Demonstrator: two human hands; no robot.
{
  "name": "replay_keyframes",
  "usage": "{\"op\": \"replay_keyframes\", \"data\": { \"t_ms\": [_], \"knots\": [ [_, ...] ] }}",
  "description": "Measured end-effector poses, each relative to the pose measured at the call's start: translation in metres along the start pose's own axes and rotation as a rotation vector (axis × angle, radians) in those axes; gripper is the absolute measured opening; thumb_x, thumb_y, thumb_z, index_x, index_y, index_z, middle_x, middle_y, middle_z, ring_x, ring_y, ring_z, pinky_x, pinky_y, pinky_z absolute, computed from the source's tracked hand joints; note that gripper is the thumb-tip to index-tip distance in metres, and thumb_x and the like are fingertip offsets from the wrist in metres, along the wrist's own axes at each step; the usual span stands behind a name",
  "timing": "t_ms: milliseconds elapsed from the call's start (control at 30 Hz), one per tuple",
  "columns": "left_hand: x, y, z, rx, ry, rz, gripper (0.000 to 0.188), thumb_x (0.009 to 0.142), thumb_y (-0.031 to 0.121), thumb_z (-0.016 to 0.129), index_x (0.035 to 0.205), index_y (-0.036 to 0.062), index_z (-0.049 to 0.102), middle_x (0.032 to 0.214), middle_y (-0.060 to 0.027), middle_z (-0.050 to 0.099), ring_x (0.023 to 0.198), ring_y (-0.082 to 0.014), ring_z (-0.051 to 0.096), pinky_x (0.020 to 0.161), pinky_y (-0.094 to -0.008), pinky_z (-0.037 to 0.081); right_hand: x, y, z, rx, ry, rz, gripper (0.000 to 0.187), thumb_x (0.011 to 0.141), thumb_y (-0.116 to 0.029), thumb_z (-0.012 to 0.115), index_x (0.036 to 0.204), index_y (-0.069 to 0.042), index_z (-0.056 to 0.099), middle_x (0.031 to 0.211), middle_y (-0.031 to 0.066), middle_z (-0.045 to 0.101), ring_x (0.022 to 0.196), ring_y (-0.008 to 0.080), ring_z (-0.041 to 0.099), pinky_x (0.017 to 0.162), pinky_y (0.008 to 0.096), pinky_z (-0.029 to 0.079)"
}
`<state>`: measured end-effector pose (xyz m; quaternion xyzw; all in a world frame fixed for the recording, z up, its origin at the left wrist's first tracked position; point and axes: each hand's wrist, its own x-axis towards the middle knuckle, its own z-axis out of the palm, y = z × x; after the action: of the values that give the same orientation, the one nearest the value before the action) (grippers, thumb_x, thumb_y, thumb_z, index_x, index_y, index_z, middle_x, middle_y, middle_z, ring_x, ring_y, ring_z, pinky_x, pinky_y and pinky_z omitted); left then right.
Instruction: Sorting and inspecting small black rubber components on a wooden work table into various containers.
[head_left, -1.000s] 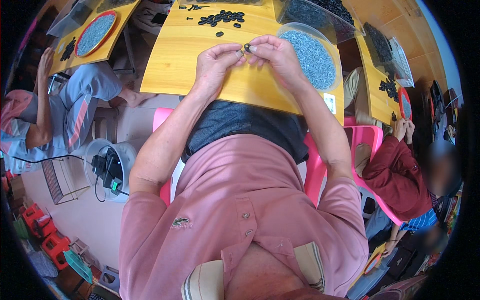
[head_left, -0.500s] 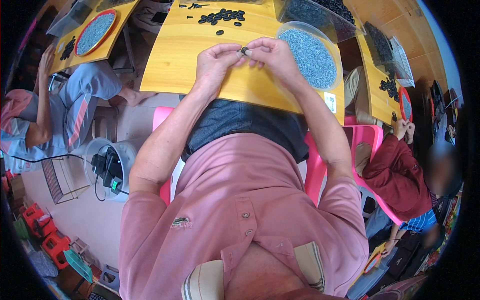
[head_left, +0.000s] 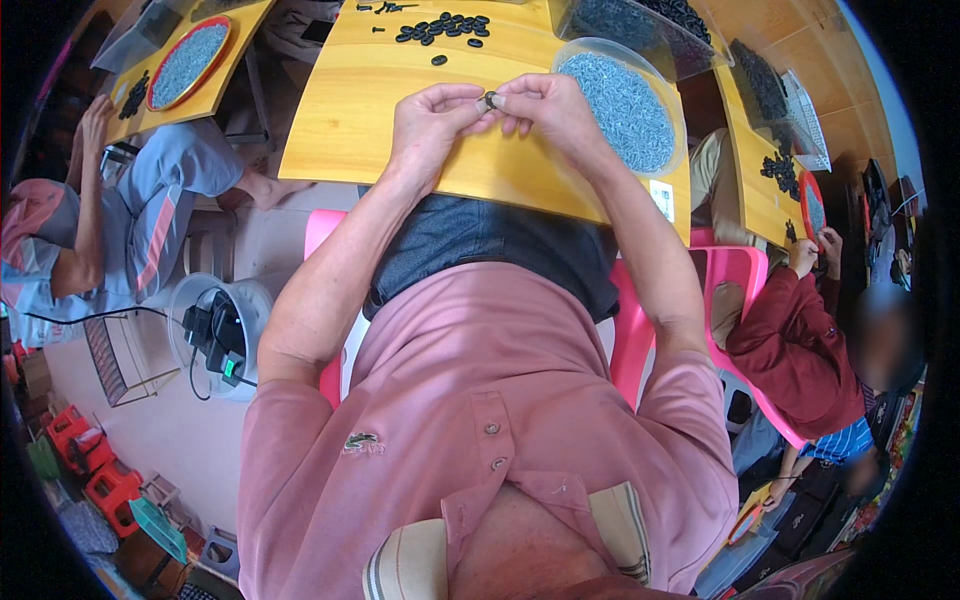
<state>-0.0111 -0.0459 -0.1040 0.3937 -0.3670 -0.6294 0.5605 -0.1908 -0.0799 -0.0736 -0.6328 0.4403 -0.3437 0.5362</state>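
Over the yellow wooden table (head_left: 340,130), both my hands meet with thumbs and fingers pinched around one small round black part (head_left: 490,100). My left hand (head_left: 430,125) grips it from the left, and my right hand (head_left: 550,112) from the right. Fingertips cover most of the part, so its details are hidden. Beyond the hands lies a single black oval piece (head_left: 439,60), with a cluster of similar black pieces (head_left: 445,28) farther back. Close to my right hand stands a round clear tub (head_left: 678,135) full of small bluish-grey metal pieces resembling screws.
A clear bin (head_left: 600,35) of dark parts stands at the back right. Thin black pieces (head_left: 385,8) lie at the far edge. Co-workers sit left (head_left: 150,200) and right (head_left: 800,350) at similar tables. A pink chair (head_left: 635,330) and a white bucket (head_left: 255,310) are nearby.
My hands stay almost in place, still pinching the black part, with only slight finger movement. At the right, the co-worker's hands have shifted a little.
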Motion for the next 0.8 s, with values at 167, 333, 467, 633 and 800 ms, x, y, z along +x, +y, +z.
{"op": "replay_keyframes", "data": {
  "t_ms": [167, 333, 467, 633, 800],
  "knots": [
    [-0.002, 0.002, 0.001, -0.005, 0.004, -0.005, 0.025, 0.087, -0.002, 0.067, 0.109, -0.009, 0.059, 0.094, -0.016, 0.068, 0.085, -0.0203, 0.07, 0.077, -0.0263, 0.058, -0.001, -0.002, 0.0, -0.03, -0.002, 0.043, 0.014, 0.087, -0.011, 0.065, 0.091, 0.002, 0.069, 0.077, 0.0053, 0.068, 0.063, 0.009, 0.061, 0.058, 0.0217, 0.045],
    [-0.002, -0.002, 0.0, -0.011, 0.004, -0.024, 0.025, 0.087, -0.001, 0.067, 0.109, -0.0086, 0.059, 0.094, -0.0169, 0.068, 0.085, -0.021, 0.07, 0.077, -0.0266, 0.058, -0.002, -0.003, -0.002, -0.056, -0.022, 0.037, 0.014, 0.087, -0.011, 0.065, 0.09, 0.001, 0.069, 0.076, 0.0048, 0.068, 0.061, 0.009, 0.061, 0.057, 0.0218, 0.044],
    [-0.001, -0.002, 0.002, -0.039, -0.01, -0.015, 0.026, 0.086, -0.002, 0.067, 0.11, -0.009, 0.059, 0.094, -0.017, 0.069, 0.086, -0.021, 0.07, 0.077, -0.0266, 0.058, -0.004, -0.005, -0.004, -0.057, -0.033, 0.04, 0.014, 0.087, -0.012, 0.065, 0.089, 0.001, 0.069, 0.073, 0.0037, 0.067, 0.061, 0.0084, 0.06, 0.057, 0.0218, 0.044],
    [0.002, 0.004, -0.001, 0.229, -0.142, 0.169, 0.031, 0.083, -0.002, 0.07, 0.112, -0.0057, 0.062, 0.092, -0.0102, 0.067, 0.082, -0.0135, 0.066, 0.076, -0.023, 0.055, -0.009, -0.024, -0.01, -0.028, -0.074, -0.008, 0.015, 0.086, -0.015, 0.068, 0.087, -0.001, 0.069, 0.069, 0.0023, 0.065, 0.06, 0.0074, 0.058, 0.056, 0.0214, 0.043],
    [-0.003, 0.002, 0.0, 0.49, -0.2, 0.31, 0.032, 0.079, -0.001, 0.075, 0.11, 0.0002, 0.066, 0.089, -0.0031, 0.065, 0.077, -0.0073, 0.061, 0.074, -0.0209, 0.052, -0.009, -0.02, -0.015, -0.057, -0.138, 0.058, 0.017, 0.085, -0.019, 0.07, 0.08, -0.002, 0.068, 0.066, 0.0013, 0.063, 0.057, 0.0064, 0.056, 0.054, 0.02, 0.042]
  ]
}}
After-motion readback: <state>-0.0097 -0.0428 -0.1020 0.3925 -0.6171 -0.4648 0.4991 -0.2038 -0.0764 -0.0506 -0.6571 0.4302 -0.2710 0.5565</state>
